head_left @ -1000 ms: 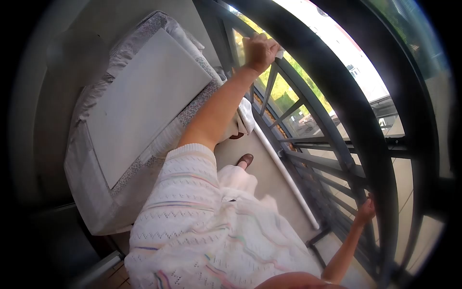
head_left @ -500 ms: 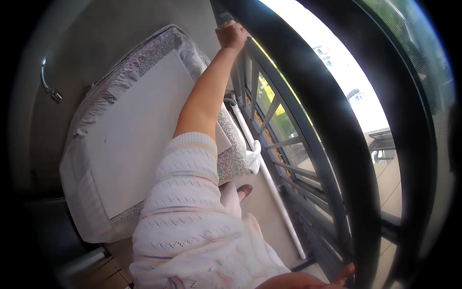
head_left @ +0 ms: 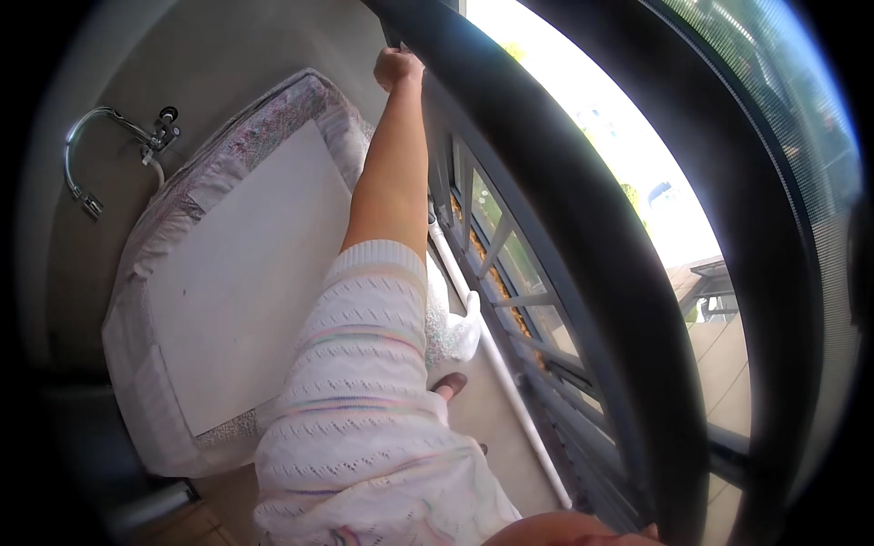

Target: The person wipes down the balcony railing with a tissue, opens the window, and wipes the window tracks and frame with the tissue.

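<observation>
My left hand [head_left: 398,68] is closed at the far end of my stretched-out arm, against the upper part of the dark window frame [head_left: 555,191]. What its fingers hold is too small to make out. Of my right hand [head_left: 650,533], only a bit of finger shows at the bottom edge, beside the lower part of the frame; its grip is hidden. Behind the frame stands a grey metal grille [head_left: 510,273] with slanted bars.
A white board [head_left: 255,282] lies on a flowered, ruffled cover [head_left: 241,136] at the left. A chrome faucet [head_left: 86,136] is on the wall. A white pipe [head_left: 496,364] runs along the grille's foot, near a white cloth [head_left: 462,329] and a brown shoe [head_left: 452,382].
My left hand has moved left along the frame, away from the grille bars. My right hand has dropped almost out of view. The view has shifted, and the faucet has come into sight.
</observation>
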Demonstrator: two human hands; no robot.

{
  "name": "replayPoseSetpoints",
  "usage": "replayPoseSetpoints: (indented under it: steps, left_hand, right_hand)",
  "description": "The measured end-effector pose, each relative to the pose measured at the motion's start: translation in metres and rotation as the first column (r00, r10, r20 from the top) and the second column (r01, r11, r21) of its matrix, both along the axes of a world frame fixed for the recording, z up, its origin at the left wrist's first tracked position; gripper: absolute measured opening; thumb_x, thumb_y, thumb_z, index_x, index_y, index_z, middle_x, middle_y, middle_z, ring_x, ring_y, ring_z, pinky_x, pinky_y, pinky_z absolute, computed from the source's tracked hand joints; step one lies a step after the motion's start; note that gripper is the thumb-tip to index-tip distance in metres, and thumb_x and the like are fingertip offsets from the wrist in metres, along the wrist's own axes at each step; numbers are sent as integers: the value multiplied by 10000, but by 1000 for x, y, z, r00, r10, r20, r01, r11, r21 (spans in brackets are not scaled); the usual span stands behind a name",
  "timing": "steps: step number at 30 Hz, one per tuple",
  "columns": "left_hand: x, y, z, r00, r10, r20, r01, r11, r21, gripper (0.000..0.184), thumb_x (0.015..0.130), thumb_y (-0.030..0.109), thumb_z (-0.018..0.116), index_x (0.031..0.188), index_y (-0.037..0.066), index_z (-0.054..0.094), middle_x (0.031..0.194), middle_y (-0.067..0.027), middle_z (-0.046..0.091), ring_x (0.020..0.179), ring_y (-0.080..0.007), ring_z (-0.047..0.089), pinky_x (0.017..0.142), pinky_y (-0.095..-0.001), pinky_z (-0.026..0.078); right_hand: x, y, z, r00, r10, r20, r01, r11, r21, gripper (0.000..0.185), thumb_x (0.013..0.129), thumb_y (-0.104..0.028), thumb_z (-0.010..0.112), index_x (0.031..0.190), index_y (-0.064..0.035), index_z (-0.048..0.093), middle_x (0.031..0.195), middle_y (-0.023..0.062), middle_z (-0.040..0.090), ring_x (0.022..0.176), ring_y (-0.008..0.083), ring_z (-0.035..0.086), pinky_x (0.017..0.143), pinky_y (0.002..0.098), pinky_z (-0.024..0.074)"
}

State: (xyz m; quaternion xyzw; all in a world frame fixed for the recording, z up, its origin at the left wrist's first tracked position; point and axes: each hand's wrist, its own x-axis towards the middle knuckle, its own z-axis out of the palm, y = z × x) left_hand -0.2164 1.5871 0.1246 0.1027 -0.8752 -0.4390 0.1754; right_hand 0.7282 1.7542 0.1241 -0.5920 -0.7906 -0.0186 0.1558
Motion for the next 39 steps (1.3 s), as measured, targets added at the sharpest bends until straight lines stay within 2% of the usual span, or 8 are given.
replayPoseSetpoints:
  steps: [10,23,25,27,29,32,35,39]
  left_hand:
    - [136,20,28,997,25,78,-41,977,210,214,816,250,559,925,66,562,911,-133,633,843,-303,627,718,-395,506]
    - [439,44,5,862,-399,-312,463,870,170,165,783,182,648,802,44,561,681,-80,615,585,-217,601,550,-326,475]
    - [475,50,-21,771,-576,-274,636,663,395,156,824,185,624,825,41,563,656,-43,590,503,-150,552,454,-268,438]
    - [534,22,11,602,-795,-73,322,158,933,111,869,146,538,866,36,549,635,-14,520,466,-110,449,431,-244,374]
    - [562,-11,7,433,-891,-135,-220,-250,943,138,863,158,484,864,37,550,627,-16,467,514,-127,412,520,-270,357]
    - [583,-31,-19,262,-833,-487,-244,-546,802,175,815,212,506,944,98,533,725,-9,506,570,-136,414,607,-301,358]
    - [599,-33,-15,255,-827,-501,-247,-556,793,156,803,138,512,951,91,530,703,-10,498,579,-143,425,615,-305,371]
    - [577,-38,-13,315,-923,-221,457,-56,888,171,810,40,535,975,47,576,798,-38,586,695,-147,563,635,-285,464]
  right_hand:
    - [16,11,-3,995,90,-40,-90,996,3,255,846,-68,518,1037,97,564,1074,217,587,994,326,567,891,344,431]
    - [32,13,-3,985,172,-30,-169,982,86,318,842,-189,391,970,-59,651,939,110,653,904,277,612,806,347,460]
    - [5,-11,31,995,102,-12,-102,993,-63,303,844,-176,395,966,-67,650,933,112,652,874,277,617,773,345,468]
    - [14,-4,18,983,182,-31,-181,983,38,287,842,-168,398,941,-67,647,900,118,650,835,283,618,745,338,473]
    - [8,-11,28,984,173,-51,-173,985,2,276,846,-168,396,938,-76,640,899,112,645,829,280,618,734,342,476]
    - [7,-11,28,977,198,-81,-198,980,1,258,856,-168,397,947,-93,627,909,102,641,821,271,619,724,341,478]
    - [8,-11,29,974,210,-81,-210,978,7,246,858,-165,402,952,-99,620,907,95,641,818,270,618,720,345,478]
    - [4,-13,31,972,216,-92,-215,976,21,249,850,-163,409,931,-92,633,881,104,644,808,277,619,725,345,480]
